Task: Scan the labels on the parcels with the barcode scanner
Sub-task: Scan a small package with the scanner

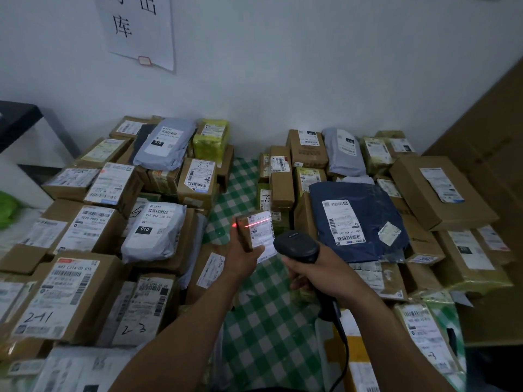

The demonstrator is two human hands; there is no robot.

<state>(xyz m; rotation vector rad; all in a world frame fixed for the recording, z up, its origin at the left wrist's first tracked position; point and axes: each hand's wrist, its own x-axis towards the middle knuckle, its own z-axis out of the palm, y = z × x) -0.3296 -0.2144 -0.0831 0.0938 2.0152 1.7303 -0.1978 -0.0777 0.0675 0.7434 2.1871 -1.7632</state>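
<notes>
My left hand [240, 257] holds a small brown cardboard parcel [256, 230] upright in the middle of the view, its white label facing me. A red scan line crosses the top of that label. My right hand [308, 271] grips a black barcode scanner [297, 246] just right of the parcel, its head pointed at the label. A dark cable runs down from the scanner's handle along my right forearm.
Labelled cardboard boxes and grey mailer bags [154, 232] are piled on the left. More boxes and a dark blue bag [365, 210] are piled on the right. A green checked cloth [263, 321] shows between the piles. A white wall with a paper sign [135, 26] stands behind.
</notes>
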